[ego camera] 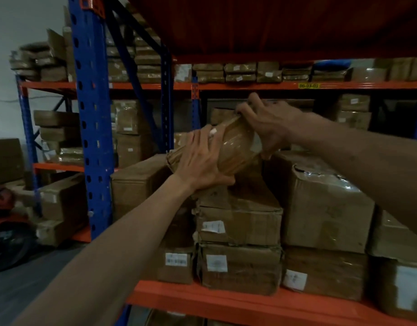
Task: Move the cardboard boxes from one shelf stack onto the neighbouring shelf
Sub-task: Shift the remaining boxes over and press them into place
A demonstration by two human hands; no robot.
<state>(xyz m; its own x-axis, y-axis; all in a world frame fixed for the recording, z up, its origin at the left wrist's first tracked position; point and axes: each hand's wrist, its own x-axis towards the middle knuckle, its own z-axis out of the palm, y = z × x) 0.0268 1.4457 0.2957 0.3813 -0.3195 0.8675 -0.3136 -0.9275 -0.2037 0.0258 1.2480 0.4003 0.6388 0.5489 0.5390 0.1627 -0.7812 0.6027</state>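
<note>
Both arms outstretched, left grip (200,158) and right grip (271,123) clasped.

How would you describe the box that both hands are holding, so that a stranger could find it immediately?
Start at the orange shelf beam in front, loaded with stacked cardboard boxes. Above the middle stack, the left hand and right hand grip a tape-wrapped box. Unlike its neighbours lying flat, it is tilted, lifted and glossy with tape.

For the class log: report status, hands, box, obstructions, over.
Left hand and right hand both gripping the taped box. Box tilted, above the stacked boxes. Nothing visibly blocking.
</note>
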